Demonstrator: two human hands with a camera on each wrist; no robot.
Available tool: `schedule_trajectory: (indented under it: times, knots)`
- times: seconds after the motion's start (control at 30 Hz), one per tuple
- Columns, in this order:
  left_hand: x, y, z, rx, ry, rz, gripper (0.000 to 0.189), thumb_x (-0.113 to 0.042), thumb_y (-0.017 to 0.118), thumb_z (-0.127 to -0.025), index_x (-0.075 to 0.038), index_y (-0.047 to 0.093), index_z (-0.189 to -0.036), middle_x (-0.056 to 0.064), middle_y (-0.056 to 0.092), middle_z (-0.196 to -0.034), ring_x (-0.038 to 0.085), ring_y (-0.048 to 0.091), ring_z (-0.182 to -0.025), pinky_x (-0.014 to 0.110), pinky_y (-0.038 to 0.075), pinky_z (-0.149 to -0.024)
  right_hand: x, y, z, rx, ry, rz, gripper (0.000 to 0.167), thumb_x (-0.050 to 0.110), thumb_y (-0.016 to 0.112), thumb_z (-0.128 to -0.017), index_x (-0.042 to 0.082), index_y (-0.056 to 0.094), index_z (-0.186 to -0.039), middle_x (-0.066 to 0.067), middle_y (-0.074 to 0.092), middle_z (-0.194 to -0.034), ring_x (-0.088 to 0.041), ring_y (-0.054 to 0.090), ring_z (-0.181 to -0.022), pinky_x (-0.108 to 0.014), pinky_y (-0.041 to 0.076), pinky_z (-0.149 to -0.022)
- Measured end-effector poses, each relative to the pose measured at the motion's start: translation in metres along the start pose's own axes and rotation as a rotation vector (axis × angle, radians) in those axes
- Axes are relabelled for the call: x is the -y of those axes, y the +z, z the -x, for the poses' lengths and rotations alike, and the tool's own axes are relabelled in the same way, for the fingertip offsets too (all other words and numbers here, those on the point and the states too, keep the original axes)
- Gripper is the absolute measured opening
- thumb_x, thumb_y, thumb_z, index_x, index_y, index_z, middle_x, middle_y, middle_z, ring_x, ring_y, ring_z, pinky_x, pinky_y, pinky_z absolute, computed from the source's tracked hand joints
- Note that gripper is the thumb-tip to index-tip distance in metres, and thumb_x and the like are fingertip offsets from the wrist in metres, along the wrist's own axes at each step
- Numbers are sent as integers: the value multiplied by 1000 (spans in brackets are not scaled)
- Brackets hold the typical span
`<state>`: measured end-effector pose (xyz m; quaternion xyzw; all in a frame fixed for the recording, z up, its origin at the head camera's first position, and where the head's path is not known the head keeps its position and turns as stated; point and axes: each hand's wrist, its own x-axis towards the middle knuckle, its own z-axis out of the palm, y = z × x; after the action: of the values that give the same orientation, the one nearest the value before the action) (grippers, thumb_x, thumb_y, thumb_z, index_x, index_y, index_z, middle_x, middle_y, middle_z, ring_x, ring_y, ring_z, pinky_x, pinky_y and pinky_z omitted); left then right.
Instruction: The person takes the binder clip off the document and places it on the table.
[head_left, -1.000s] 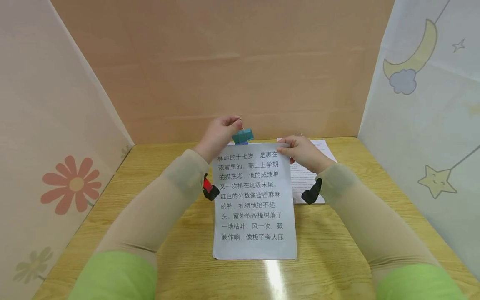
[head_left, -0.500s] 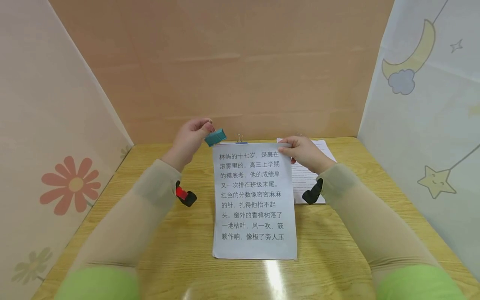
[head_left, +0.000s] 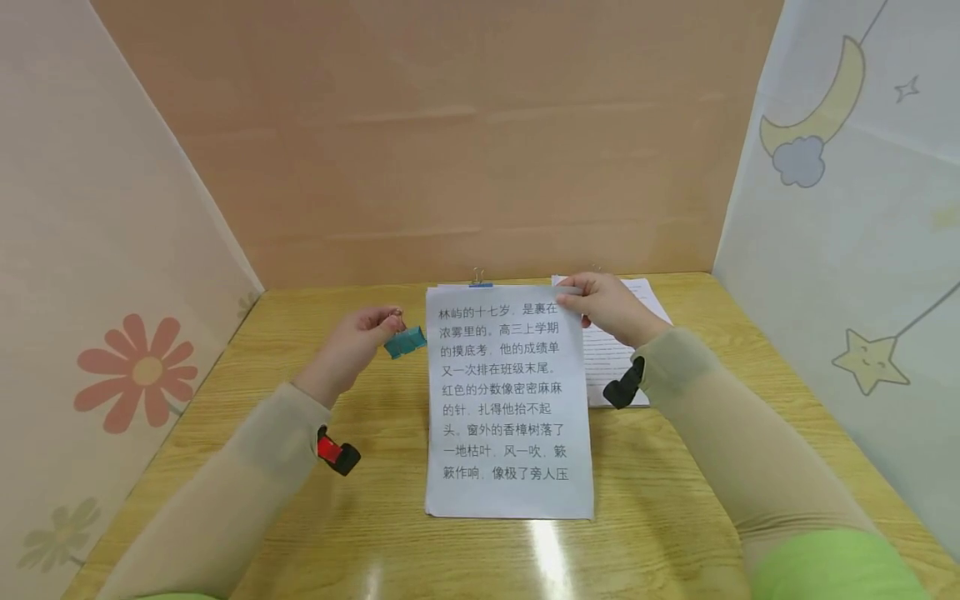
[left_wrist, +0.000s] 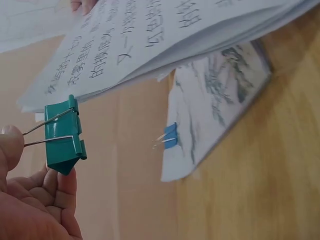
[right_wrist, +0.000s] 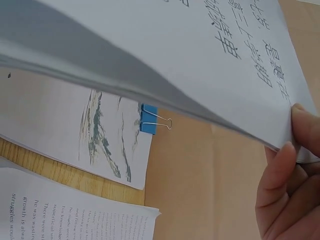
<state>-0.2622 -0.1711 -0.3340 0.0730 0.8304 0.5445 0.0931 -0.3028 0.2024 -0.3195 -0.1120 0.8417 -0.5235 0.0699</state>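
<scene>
My left hand (head_left: pixel 351 346) pinches a teal binder clip (head_left: pixel 406 342) by its wire handles, just left of a stack of printed sheets (head_left: pixel 510 400). In the left wrist view the clip (left_wrist: pixel 62 135) grips no paper. With thumb and fingers my right hand (head_left: pixel 606 307) holds the stack by its top right corner, lifted off the table. Under the stack lies a second set of papers with a painted landscape (right_wrist: pixel 107 135), fastened at its edge by a blue binder clip (right_wrist: pixel 148 119).
Small-print sheets (head_left: pixel 611 362) lie on the wooden table (head_left: pixel 360 508) to the right, partly behind my right hand. A brown backdrop (head_left: pixel 480 150) rises at the table's far edge. Decorated white panels stand at the left (head_left: pixel 112 250) and right (head_left: pixel 847 233).
My left hand has moved left and then down with the teal clip, away from the stack's top edge. The blue clip behind has come into view. My right hand stays at the corner.
</scene>
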Motion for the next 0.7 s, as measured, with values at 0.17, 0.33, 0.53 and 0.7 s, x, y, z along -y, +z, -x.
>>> schedule_trajectory:
  times: [0.17,0.33,0.53,0.7]
  knots:
    - [21,-6,11,84,-42,-76,53,-35,47,-102,-4,40,-144,16,48,-140,32,39,-133,56,21,-111,-2,0,-1,27,6,5,26,19,60,-96,0,66,-113,-10,67,-105,-20,59,-80,-29,43,-64]
    - [45,-16,19,156,-51,-141,57,-34,47,-102,-1,33,-147,22,39,-146,38,35,-135,58,26,-108,-1,0,-1,29,12,7,27,19,60,-96,0,65,-115,-10,67,-105,-20,59,-81,-30,43,-63]
    - [75,-38,24,191,-82,-190,64,-33,47,-102,2,23,-150,26,33,-146,43,32,-135,58,33,-104,-2,-1,-2,29,27,10,27,19,60,-96,0,65,-115,-10,68,-103,-20,59,-82,-29,43,-64]
    - [93,-61,29,157,-122,-260,71,-38,48,-101,0,16,-152,26,34,-143,44,34,-131,59,35,-102,-2,-1,-2,30,27,2,27,20,61,-96,0,65,-115,-8,69,-101,-21,60,-82,-29,44,-63]
